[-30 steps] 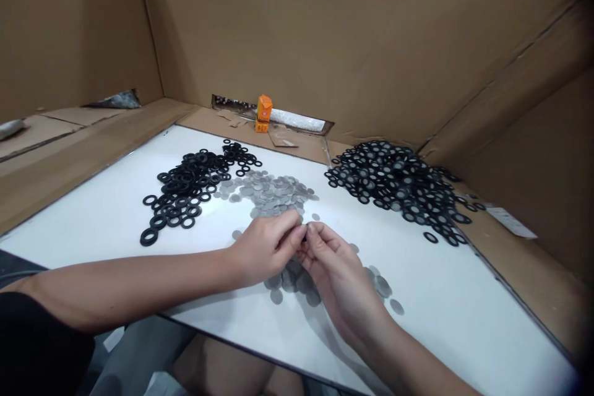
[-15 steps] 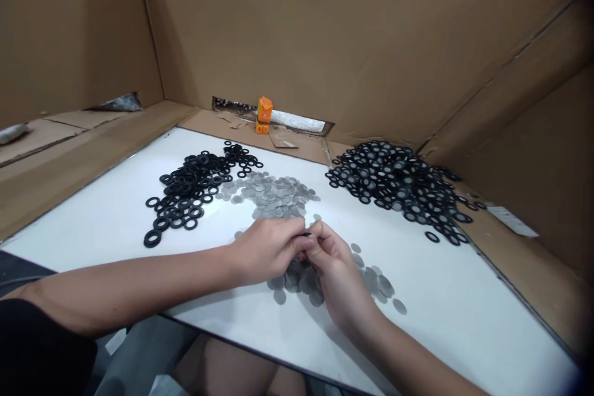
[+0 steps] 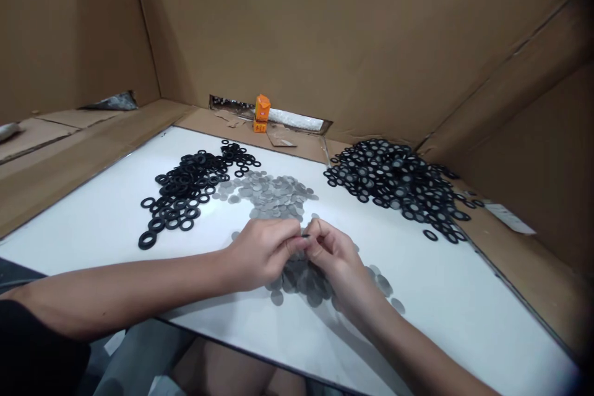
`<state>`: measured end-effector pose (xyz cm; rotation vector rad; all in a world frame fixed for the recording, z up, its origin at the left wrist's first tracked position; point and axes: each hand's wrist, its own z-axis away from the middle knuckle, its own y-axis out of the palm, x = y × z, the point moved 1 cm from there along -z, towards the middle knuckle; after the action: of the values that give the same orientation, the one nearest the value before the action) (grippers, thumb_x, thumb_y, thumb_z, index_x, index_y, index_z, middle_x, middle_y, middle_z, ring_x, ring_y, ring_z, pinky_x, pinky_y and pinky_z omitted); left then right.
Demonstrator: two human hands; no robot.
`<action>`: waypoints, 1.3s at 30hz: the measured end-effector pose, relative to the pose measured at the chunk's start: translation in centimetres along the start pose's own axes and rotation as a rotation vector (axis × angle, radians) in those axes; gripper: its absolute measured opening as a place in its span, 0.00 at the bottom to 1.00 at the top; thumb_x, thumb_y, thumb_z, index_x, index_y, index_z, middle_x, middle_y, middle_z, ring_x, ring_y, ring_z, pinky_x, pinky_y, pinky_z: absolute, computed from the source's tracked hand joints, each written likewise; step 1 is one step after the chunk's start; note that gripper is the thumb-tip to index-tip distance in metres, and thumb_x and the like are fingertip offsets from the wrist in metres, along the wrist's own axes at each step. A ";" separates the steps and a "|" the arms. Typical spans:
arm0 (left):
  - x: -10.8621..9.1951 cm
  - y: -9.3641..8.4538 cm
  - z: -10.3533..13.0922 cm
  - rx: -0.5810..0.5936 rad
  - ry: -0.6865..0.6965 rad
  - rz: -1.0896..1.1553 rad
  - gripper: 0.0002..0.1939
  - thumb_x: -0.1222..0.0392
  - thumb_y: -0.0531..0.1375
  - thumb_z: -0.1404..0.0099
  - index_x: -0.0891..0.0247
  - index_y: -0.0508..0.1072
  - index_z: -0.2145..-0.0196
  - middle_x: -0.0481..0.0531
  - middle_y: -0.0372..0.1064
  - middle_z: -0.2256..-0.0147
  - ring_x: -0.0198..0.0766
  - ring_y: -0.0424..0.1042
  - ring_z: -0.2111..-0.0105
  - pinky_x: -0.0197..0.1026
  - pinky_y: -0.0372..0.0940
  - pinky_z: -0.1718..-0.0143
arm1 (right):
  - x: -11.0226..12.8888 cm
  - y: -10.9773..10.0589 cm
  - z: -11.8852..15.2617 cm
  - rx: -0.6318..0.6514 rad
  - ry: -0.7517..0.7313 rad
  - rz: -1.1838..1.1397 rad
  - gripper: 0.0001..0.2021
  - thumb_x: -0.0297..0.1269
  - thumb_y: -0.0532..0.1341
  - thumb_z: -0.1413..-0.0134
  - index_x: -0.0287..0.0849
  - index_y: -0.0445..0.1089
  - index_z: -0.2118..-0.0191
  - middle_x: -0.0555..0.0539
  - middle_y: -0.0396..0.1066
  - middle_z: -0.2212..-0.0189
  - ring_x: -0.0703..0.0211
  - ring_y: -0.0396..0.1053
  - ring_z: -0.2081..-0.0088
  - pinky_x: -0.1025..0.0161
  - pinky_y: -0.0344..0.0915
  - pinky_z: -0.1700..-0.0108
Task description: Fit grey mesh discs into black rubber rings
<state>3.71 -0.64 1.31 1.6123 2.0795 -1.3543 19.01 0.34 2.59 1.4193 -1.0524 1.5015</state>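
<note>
My left hand (image 3: pixel 264 252) and my right hand (image 3: pixel 335 253) meet above the middle of the white board, fingertips almost touching. Between them they pinch a small black ring (image 3: pixel 305 236), of which only a dark edge shows; whether a disc sits in it is hidden. Beneath the hands lies a loose spread of thin grey discs (image 3: pixel 306 281). Beyond them is a second heap of grey discs (image 3: pixel 278 192). Plain black rings (image 3: pixel 185 179) are piled to the left. On the right is a big pile of black rings with grey centres (image 3: pixel 394 176).
The white board (image 3: pixel 232 334) is bordered by cardboard, with tall cardboard walls (image 3: pixel 301 31) behind and at the sides. Small orange boxes (image 3: pixel 262 110) stand at the back near a slot in the wall. A white paper slip (image 3: pixel 509 218) lies at the right edge.
Both hands stay together over the discs, with the fingers shifting slightly on the black ring. The view has moved a little; the piles look the same.
</note>
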 end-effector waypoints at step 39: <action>-0.7 -0.3 0.3 -0.188 0.087 0.037 0.18 0.56 0.47 0.28 0.61 0.52 0.76 0.44 0.53 0.80 0.30 0.54 0.81 0.36 0.51 0.78 | -0.1 2.3 1.5 0.071 0.081 -0.473 0.11 0.44 0.68 0.51 0.42 0.72 0.71 0.52 0.63 0.78 0.67 0.58 0.76 0.68 0.55 0.71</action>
<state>3.59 -1.33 1.74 1.6482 2.1417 -1.0592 17.38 -1.80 2.45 1.5133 -0.5638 1.2440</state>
